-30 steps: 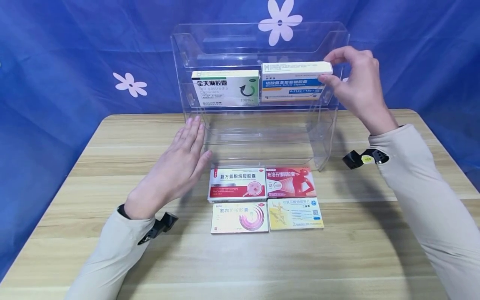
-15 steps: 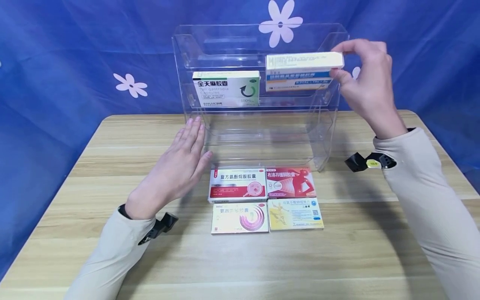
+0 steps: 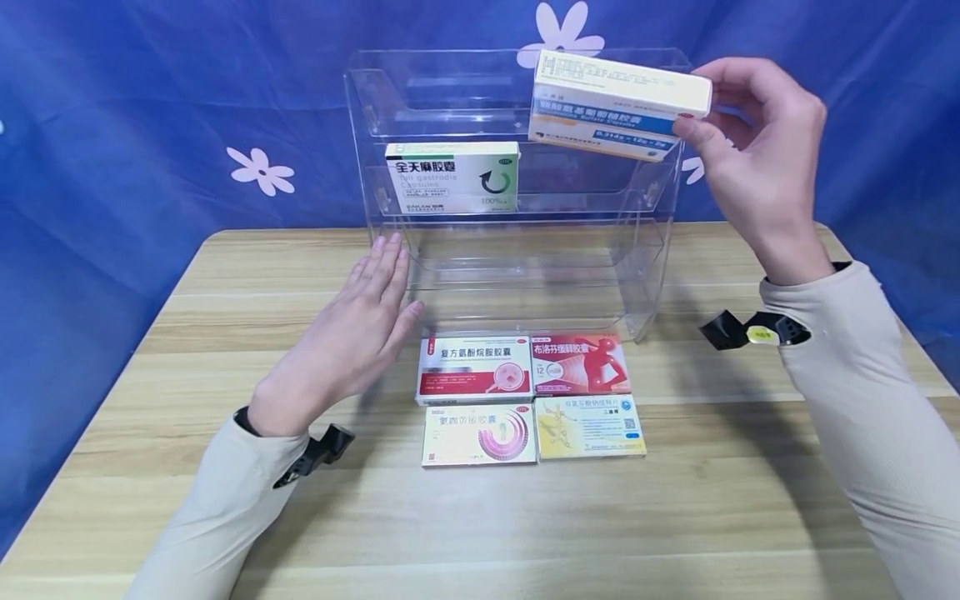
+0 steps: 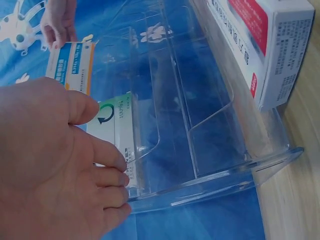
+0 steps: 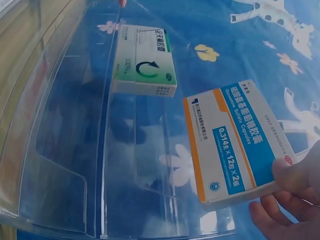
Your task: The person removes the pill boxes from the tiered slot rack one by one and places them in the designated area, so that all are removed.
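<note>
My right hand [image 3: 772, 158] pinches the right end of a white medicine box with blue and orange bands [image 3: 607, 108], thumb on its front. The box is held tilted above the upper tier of a clear acrylic rack [image 3: 592, 225]; in the right wrist view the box [image 5: 235, 145] shows apart from the rack. A white and green medicine box [image 3: 457, 179] stands in the upper tier's left half. My left hand [image 3: 345, 342] lies with straight fingers against the rack's left side; the left wrist view shows this hand [image 4: 65, 160] beside the rack's edge.
In front of the rack, several medicine boxes lie flat in two rows: a red-and-white one [image 3: 472, 371], a red one [image 3: 581, 365], a white one with a pink ring [image 3: 480, 435] and a yellow-and-white one [image 3: 591, 427]. A blue curtain [image 3: 135, 108] hangs behind the wooden table [image 3: 480, 533].
My right hand has lifted the blue-banded medicine box up out of the rack's upper tier and a little to the right, tilting it. The left hand has stayed in place.
</note>
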### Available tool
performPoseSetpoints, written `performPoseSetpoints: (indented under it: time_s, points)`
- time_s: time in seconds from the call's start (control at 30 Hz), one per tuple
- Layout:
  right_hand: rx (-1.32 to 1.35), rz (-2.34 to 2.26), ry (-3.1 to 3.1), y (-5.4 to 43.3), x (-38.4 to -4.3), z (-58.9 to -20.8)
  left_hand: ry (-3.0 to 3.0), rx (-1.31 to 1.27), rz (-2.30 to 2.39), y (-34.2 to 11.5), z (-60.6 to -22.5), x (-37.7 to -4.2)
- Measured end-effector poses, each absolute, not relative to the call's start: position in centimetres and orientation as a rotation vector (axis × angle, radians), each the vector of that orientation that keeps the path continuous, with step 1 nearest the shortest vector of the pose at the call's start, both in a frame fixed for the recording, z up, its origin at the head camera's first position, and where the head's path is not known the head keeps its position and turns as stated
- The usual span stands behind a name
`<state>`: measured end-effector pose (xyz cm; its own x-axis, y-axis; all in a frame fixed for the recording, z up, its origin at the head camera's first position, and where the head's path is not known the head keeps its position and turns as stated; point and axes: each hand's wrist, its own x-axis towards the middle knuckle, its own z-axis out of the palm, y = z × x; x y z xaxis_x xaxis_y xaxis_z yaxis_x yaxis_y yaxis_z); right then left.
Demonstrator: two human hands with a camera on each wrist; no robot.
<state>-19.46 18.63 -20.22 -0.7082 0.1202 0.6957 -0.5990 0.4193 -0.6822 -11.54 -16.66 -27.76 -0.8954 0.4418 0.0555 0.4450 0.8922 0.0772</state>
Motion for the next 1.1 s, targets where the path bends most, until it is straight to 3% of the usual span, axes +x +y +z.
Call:
performPoseSetpoints:
  time_s: [0.3, 0.7, 1.1]
  points:
    - [0.536, 1.633, -1.88, 19.5, -17.3, -20.5, -3.019, -0.711, -0.122, -16.4, -27.6, -11.5]
    - [0.727, 1.914, -2.001, 22.3, -13.9, -24.0, -3.018, -0.71, -0.119, -16.5, -27.7, -11.6]
    - [0.529, 1.686, -2.618, 23.2, -9.6, -28.9, -3.012, -0.721, -0.125, -16.5, -27.4, -11.3]
